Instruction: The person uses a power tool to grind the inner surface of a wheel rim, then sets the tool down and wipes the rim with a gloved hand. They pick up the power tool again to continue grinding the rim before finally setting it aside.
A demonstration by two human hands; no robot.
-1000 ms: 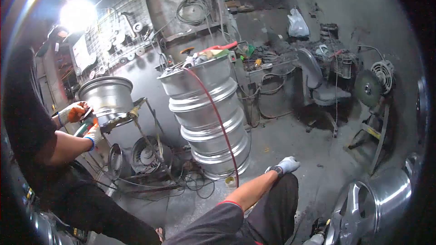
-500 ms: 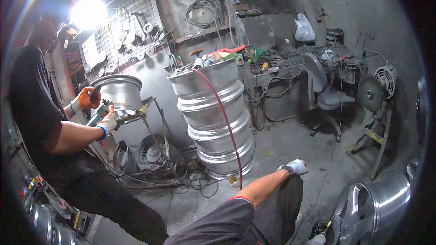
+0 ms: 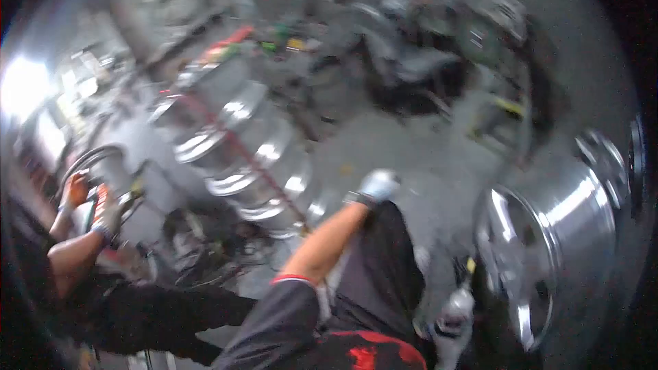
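My left hand (image 3: 380, 185), in a white glove with a dark band at the wrist, rests at my bent knee. Motion blur smears its fingers. Low on the right, my right hand (image 3: 456, 310), also gloved, is closed around a slim tool with a yellow end (image 3: 471, 265); its exact kind is too blurred to make out. Just right of that hand an alloy wheel (image 3: 582, 209) lies on its side, its spoked face turned toward me. A gap shows between the hand and the wheel's rim.
A stack of silver wheel rims (image 3: 233, 144) leans in view, a red hose (image 3: 240, 147) hanging down it. At left, a co-worker's gloved hands (image 3: 92, 199) work at another rim. A grey chair (image 3: 418, 65) and a stand with a yellow bar (image 3: 507, 106) are farther back.
The view has swung right and down and tilted, blurring everything. My right hand and the wheel now show more fully. My left hand stays at my knee.
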